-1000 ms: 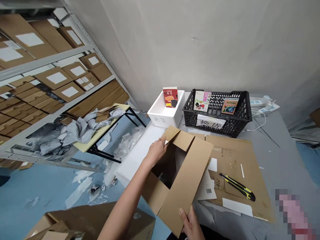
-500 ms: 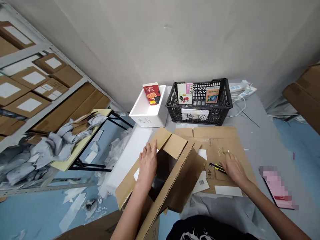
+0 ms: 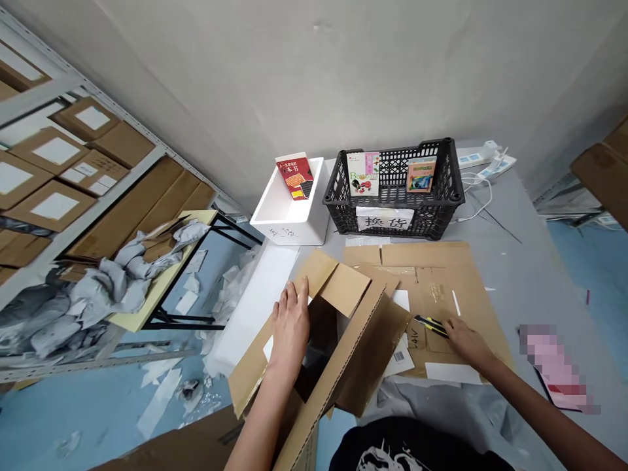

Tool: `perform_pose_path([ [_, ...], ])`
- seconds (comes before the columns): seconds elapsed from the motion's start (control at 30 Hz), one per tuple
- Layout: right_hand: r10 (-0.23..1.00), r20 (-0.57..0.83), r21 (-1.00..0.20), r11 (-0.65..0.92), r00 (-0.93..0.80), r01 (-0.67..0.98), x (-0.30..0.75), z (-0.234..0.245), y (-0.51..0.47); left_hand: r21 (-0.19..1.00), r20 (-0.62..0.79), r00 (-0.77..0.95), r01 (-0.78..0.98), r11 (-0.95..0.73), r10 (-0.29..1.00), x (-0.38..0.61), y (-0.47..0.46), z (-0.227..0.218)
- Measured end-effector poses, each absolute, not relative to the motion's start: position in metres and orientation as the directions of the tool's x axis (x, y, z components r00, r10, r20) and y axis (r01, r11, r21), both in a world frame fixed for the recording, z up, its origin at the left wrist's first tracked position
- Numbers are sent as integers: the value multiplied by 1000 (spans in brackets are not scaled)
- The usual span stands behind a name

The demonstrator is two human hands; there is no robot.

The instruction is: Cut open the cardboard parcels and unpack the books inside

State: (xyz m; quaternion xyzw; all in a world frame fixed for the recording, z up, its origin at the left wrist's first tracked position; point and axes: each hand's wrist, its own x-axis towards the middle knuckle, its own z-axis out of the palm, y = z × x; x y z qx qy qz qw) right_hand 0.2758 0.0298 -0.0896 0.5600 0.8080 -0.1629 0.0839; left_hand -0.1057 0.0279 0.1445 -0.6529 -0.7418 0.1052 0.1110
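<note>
An open cardboard box (image 3: 363,350) stands tilted in front of me, its flaps spread and its inside dark. My left hand (image 3: 290,327) grips the box by the flap on its left side. On a flattened cardboard sheet (image 3: 483,314) lies a yellow and black utility knife (image 3: 432,326). The fingers of my right hand (image 3: 464,339) are closed around the knife's near end. Beside them on the sheet is a thin white strip (image 3: 456,302). A white card with a barcode (image 3: 399,358) shows partly behind the box.
At the back stand a white foam box (image 3: 289,232) with a red book and a black plastic crate (image 3: 392,229) with books. A phone (image 3: 557,366) lies at right, a power strip (image 3: 475,157) behind. Left are shelved boxes (image 3: 53,150) and a side table (image 3: 147,307) with grey bags.
My right hand has come down onto the knife's end. The white strip that was by its fingertips now lies free on the sheet. My left hand stays on the flap; the view shifts slightly.
</note>
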Motion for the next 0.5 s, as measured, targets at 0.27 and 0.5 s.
perform_pose_path([
  [0.27,886,75,-404,446,-457,799,269,97,124,-292,32,-100,951,105,995,-104,25,144],
  [0.5,410,56,-260,886,-910,383,181,206,198,-324,16,-98,941,98,995,-104,26,144],
])
